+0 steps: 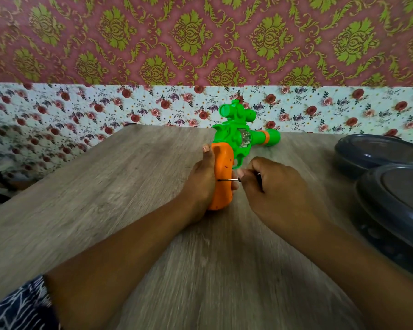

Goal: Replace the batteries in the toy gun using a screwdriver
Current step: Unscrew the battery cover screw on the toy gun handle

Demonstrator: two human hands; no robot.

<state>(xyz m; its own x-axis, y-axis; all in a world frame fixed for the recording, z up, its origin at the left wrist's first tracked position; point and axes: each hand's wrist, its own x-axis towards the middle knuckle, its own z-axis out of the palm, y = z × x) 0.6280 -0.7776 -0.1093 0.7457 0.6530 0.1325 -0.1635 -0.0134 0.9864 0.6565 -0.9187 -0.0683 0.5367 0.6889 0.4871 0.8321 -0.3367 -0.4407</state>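
The person is at the screw step: the cover of the battery place in the orange grip is, by judgement, not yet open. The left hand is closed around the grip and holds the toy gun upright on the table, near the centre. The right hand is closed on the screwdriver, whose thin shaft lies level and its tip touches the grip. The next move needs a steady turn with the tip seated in the screw. The barrel's long axis points toward 2 o'clock; the grip runs toward 6 o'clock.
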